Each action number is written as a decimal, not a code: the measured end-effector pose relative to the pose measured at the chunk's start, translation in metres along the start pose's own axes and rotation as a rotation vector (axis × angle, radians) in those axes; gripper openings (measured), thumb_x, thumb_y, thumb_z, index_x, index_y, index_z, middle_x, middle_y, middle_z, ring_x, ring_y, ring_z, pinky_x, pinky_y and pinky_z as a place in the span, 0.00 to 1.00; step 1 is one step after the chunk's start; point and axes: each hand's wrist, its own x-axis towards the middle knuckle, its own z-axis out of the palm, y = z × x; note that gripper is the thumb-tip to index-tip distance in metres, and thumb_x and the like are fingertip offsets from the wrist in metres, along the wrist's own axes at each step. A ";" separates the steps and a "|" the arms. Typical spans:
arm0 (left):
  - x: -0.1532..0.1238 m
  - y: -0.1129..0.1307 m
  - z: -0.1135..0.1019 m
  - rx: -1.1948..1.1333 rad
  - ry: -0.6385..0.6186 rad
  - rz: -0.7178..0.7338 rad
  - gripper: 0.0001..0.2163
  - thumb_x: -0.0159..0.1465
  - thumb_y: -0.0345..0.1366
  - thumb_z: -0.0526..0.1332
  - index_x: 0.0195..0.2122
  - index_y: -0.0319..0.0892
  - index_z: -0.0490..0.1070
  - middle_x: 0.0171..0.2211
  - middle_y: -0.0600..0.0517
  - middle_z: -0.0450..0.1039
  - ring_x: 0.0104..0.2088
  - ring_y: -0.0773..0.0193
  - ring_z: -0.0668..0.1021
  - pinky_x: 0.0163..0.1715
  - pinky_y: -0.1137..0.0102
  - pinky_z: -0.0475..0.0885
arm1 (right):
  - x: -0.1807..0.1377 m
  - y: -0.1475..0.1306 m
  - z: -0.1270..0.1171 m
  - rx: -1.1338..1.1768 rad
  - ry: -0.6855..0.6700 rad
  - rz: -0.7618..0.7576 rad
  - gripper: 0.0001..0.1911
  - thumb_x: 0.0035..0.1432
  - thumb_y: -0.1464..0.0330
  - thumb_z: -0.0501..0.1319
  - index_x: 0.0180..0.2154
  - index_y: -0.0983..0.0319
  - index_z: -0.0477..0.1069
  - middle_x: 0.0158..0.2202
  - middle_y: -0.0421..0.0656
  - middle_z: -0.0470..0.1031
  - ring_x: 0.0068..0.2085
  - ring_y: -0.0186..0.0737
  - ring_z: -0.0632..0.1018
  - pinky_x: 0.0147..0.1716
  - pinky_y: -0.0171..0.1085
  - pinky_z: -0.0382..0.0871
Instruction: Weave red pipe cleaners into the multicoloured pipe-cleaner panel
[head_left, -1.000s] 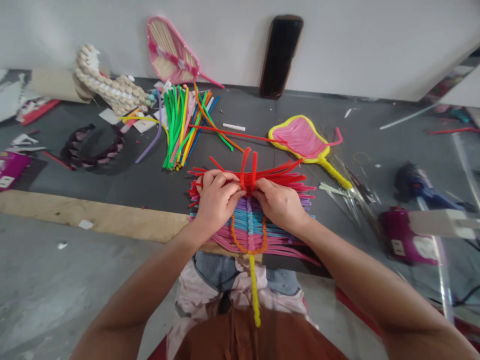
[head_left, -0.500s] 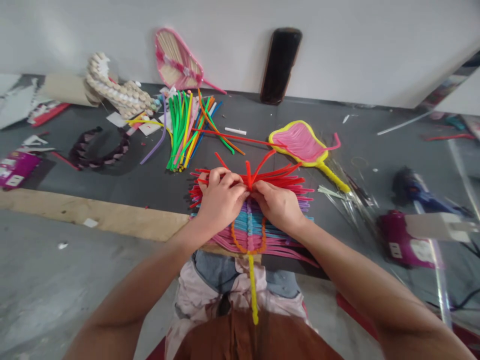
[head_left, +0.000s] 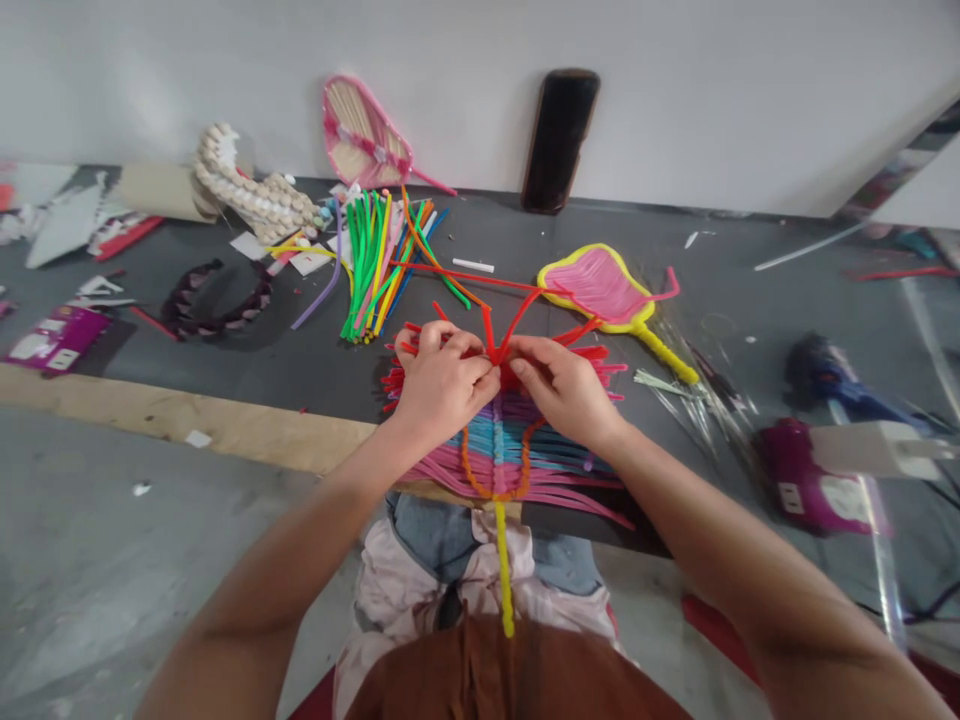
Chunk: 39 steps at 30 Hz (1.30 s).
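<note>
A half-woven pipe-cleaner fan (head_left: 501, 455) lies at the near edge of the dark mat, with pink, blue, purple and red rows, an orange outline and a yellow handle (head_left: 505, 570) hanging over my lap. My left hand (head_left: 439, 385) and my right hand (head_left: 562, 390) meet at its top. Both pinch the two red pipe-cleaner ends (head_left: 501, 330), which cross just above my fingers and splay outward in a V.
A finished pink and yellow fan (head_left: 600, 285) lies behind on the right. A bundle of loose coloured pipe cleaners (head_left: 379, 255) lies behind on the left. Two glue guns (head_left: 806, 470) sit at the right, a phone (head_left: 559, 140) leans on the wall, and a braided band (head_left: 214, 305) lies left.
The two red ends, upright and parallel a second ago, now cross and splay apart above my fingers. My hands have drawn closer together at the crossing.
</note>
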 end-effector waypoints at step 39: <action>-0.017 -0.005 0.014 -0.069 0.235 -0.206 0.08 0.62 0.37 0.62 0.26 0.46 0.76 0.42 0.49 0.77 0.55 0.46 0.67 0.53 0.45 0.55 | 0.052 0.049 -0.070 -0.768 -0.162 0.204 0.15 0.64 0.64 0.51 0.37 0.60 0.75 0.31 0.48 0.79 0.32 0.45 0.77 0.30 0.40 0.68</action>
